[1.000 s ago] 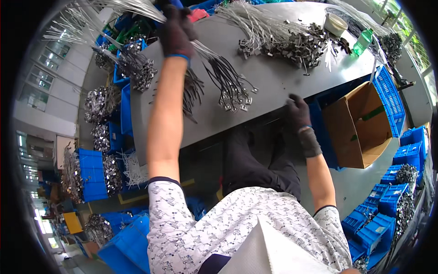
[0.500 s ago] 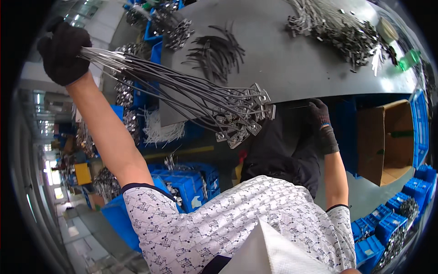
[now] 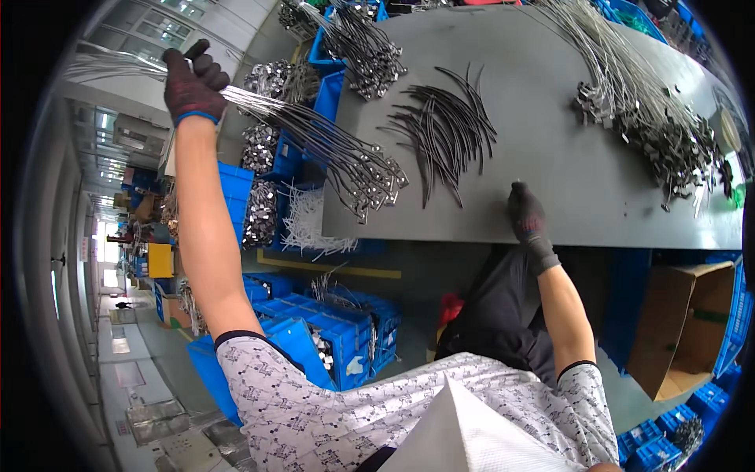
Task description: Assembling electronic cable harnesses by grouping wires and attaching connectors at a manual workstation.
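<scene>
My left hand, in a dark glove, is raised at the left and closed around a bundle of thin cables. Bare silvery strands trail out behind the fist. Toward the table the cables are black-sleeved and end in metal clips, which hang over the table's left corner. My right hand, gloved too, rests at the table's front edge with its fingers curled in; nothing shows in it. A loose pile of short black tubes lies on the grey table between the hands.
More cables with metal ends lie across the table's right side. Blue crates stand at lower left, and further bins of metal parts line the table's left side. Under the right edge sits a cardboard box in a blue crate.
My left hand has moved right with the cable bundle, and the clips have swung left. My right hand has come up from below the table edge onto its surface. The whole view has shifted.
</scene>
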The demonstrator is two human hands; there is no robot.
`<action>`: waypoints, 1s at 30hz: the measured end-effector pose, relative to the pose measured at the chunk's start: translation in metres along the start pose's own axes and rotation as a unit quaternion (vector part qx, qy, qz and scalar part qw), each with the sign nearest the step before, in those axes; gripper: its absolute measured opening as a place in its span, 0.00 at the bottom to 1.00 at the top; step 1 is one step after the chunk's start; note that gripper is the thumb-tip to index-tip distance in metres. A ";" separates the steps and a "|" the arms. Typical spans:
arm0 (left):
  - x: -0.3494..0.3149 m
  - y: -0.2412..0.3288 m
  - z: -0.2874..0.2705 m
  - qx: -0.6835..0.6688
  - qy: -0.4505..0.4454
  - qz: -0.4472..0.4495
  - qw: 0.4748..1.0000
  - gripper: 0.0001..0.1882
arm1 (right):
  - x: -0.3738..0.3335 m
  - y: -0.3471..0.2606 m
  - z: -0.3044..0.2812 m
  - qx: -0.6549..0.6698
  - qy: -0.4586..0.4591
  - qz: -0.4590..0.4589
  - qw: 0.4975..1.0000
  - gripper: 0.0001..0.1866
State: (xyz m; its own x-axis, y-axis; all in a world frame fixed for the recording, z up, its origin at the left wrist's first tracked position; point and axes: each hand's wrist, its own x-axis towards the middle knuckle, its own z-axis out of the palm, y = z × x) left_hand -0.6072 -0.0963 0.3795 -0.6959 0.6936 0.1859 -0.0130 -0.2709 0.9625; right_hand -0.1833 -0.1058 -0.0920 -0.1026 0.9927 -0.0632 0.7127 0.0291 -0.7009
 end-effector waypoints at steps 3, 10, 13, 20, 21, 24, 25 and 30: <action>0.051 -0.026 0.008 0.029 0.026 0.056 0.998 0.28 | -0.004 -0.004 0.009 -0.032 0.072 -0.109 0.991 0.14; 0.199 -0.114 0.050 0.033 0.038 0.131 0.990 0.23 | 0.012 -0.003 0.014 -0.036 0.072 -0.081 0.993 0.16; 0.242 -0.172 0.038 0.157 0.032 0.097 0.982 0.21 | 0.014 -0.005 0.016 -0.046 0.055 -0.054 0.996 0.16; 0.185 -0.224 0.039 0.502 0.154 0.234 0.818 0.39 | 0.017 -0.006 0.015 -0.042 0.059 -0.059 0.996 0.15; 0.144 -0.250 0.050 0.497 0.151 0.215 0.827 0.38 | 0.013 0.005 0.010 -0.059 0.064 -0.042 0.995 0.15; 0.021 -0.325 0.013 0.471 -0.042 0.181 0.862 0.17 | 0.014 0.012 0.009 -0.061 0.043 -0.012 0.997 0.18; -0.013 -0.369 -0.031 0.505 -0.121 0.180 0.836 0.19 | 0.014 0.009 0.018 -0.044 0.068 -0.066 0.995 0.16; -0.213 -0.462 -0.038 0.628 -0.120 -0.071 0.766 0.26 | 0.013 0.030 0.032 -0.051 0.114 -0.130 0.984 0.15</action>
State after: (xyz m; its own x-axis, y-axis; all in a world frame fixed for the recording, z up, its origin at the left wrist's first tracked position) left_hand -0.4803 -0.1446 -0.1127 -0.5976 0.8002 -0.0515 0.7291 0.5690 0.3803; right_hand -0.1851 -0.0959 -0.1368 -0.1405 0.9502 0.2781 0.7502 0.2854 -0.5965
